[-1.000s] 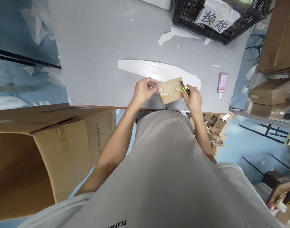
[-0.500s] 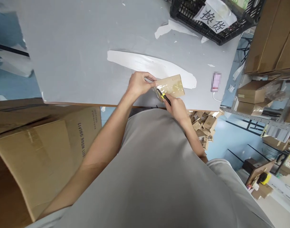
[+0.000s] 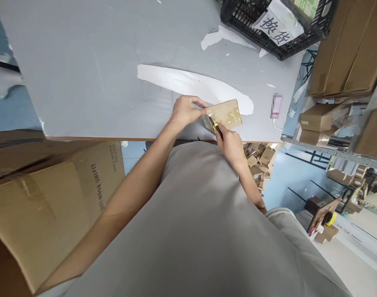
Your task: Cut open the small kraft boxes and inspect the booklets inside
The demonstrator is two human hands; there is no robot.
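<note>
A small cardboard box (image 3: 230,112) with shiny clear tape on it is near the front edge of the grey table (image 3: 92,99). My left hand (image 3: 188,109) grips its left end between thumb and fingers. In my right hand (image 3: 230,143) is a yellow-and-black utility knife (image 3: 217,128), its tip at the taped left part of the box. My fingers partly cover the knife's handle. Behind the box lies a long white strip of paper (image 3: 188,84), which the box partly overlaps.
A black plastic crate (image 3: 281,51) with a handwritten paper label stands at the back right. Near the right edge lies a blurred pink item (image 3: 276,105) with a white cord. Below the table are a large carton (image 3: 61,198) at left and a pile of small boxes (image 3: 262,161) at right.
The view has shifted slightly. Both hands keep hold of the box and the knife, and the knife's tip has moved only a little along the taped end.
</note>
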